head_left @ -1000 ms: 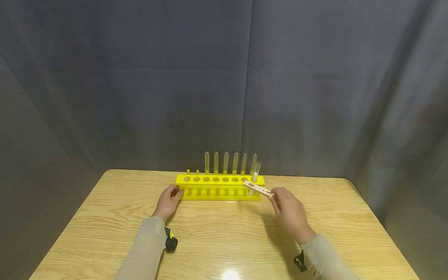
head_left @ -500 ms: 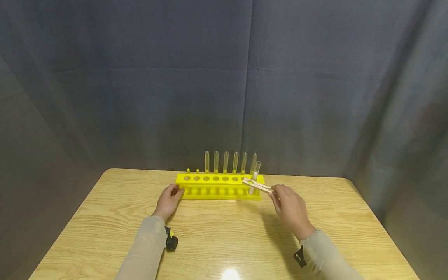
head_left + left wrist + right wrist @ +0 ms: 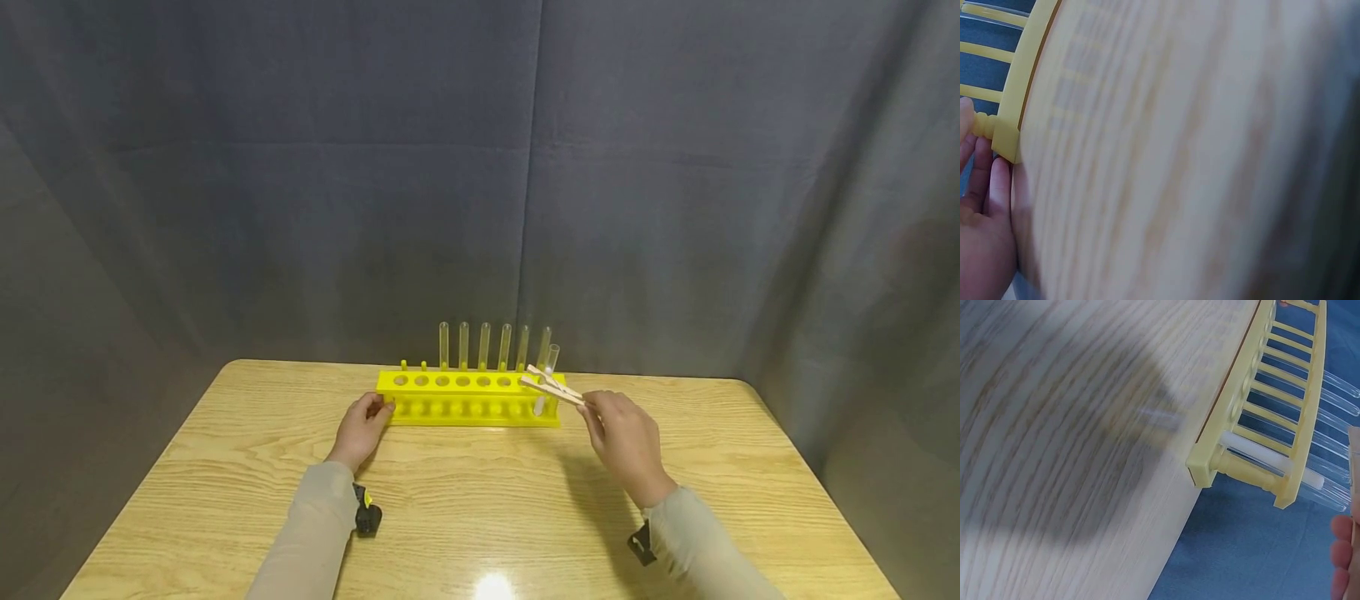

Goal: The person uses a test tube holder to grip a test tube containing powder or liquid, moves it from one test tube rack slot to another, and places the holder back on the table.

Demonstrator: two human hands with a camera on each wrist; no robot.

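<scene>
A yellow test tube rack (image 3: 450,422) stands near the back of the table. In its right-end hole is a test tube (image 3: 539,406) with white contents; the right wrist view shows the white filling (image 3: 1260,451) reaching high up the glass. My left hand (image 3: 360,432) holds the rack's left end, fingers around the end post (image 3: 985,124). With my right hand (image 3: 624,446) I grip a wooden test tube holder (image 3: 555,392) by its rear end. The holder's two arms are spread apart at the front and overlap the white-filled tube in the head view.
Behind the rack's holes, several clear tubes (image 3: 484,346) stand upside down on pegs. Two bare yellow pegs (image 3: 423,367) are at the left. A grey-blue curtain (image 3: 375,208) hangs behind the wooden table (image 3: 465,500).
The wooden holder's arms, close together a second ago, are now spread apart, the holder slightly higher over the rack's right end. My left hand and the rack have stayed put.
</scene>
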